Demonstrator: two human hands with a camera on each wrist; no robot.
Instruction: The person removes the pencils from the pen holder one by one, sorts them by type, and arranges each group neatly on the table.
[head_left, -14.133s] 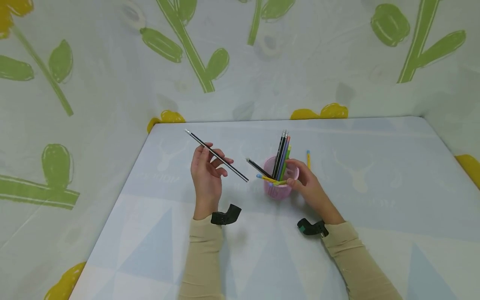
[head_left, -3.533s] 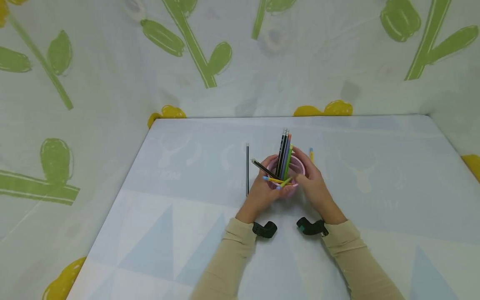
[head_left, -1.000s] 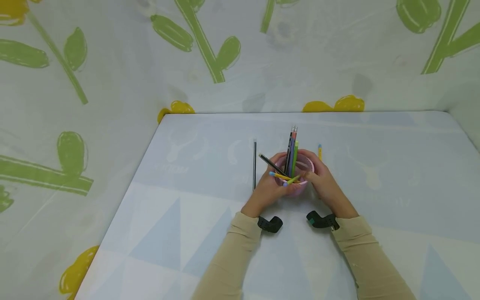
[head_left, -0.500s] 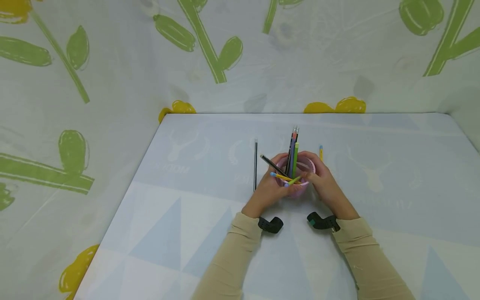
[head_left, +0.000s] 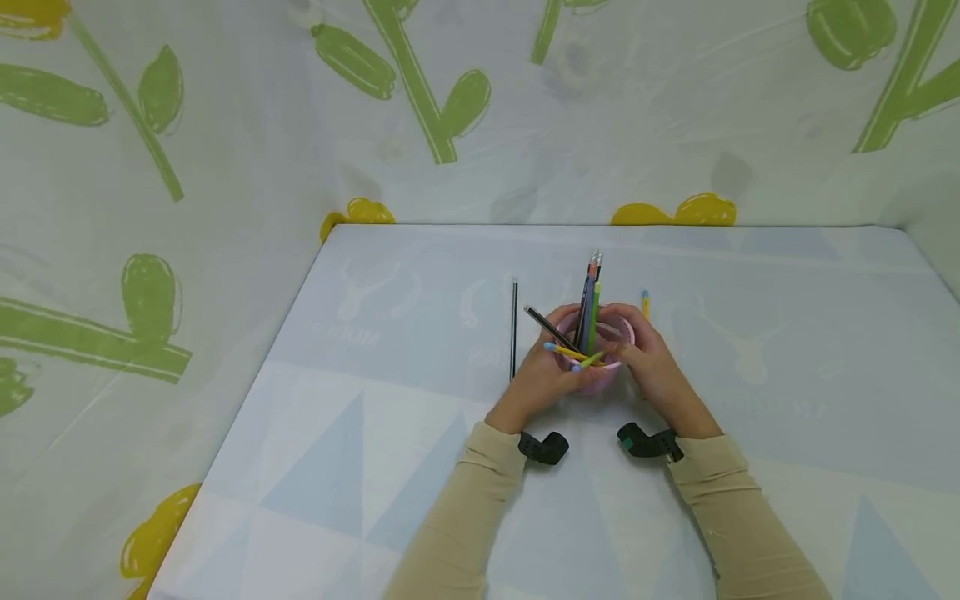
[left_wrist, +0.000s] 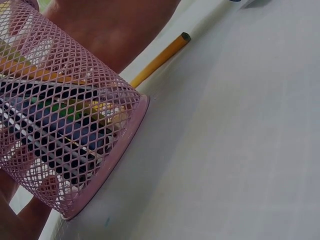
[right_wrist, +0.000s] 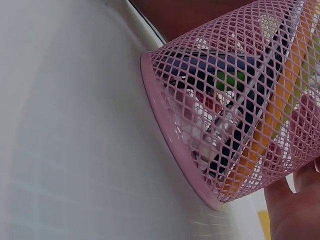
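Note:
A pink mesh pencil cup [head_left: 592, 379] stands on the table between my two hands. My left hand [head_left: 542, 371] holds its left side, fingers wrapped behind and thumb across the front. My right hand [head_left: 651, 358] grips the right side, thumb at the rim by a short green pencil [head_left: 591, 361]. Black pencils, a purple one and a tall green pencil [head_left: 595, 312] stand upright inside. A black pencil [head_left: 550, 327] leans out left, and a yellow pencil [head_left: 564, 351] lies slanted at the front rim. Through the mesh [right_wrist: 220, 100], the right wrist view shows the pencils' lower ends.
A black-and-white striped pencil [head_left: 514, 325] lies on the table left of the cup, its near end behind my left hand. Beyond my right hand lies a yellow pencil [head_left: 646, 302], partly hidden. The patterned tabletop [head_left: 420, 275] meets a leaf-printed wall behind.
Earliest, my left hand held the striped pencil in the air; now that pencil lies on the table and the left hand grips the cup. Over the last second the hands keep their hold.

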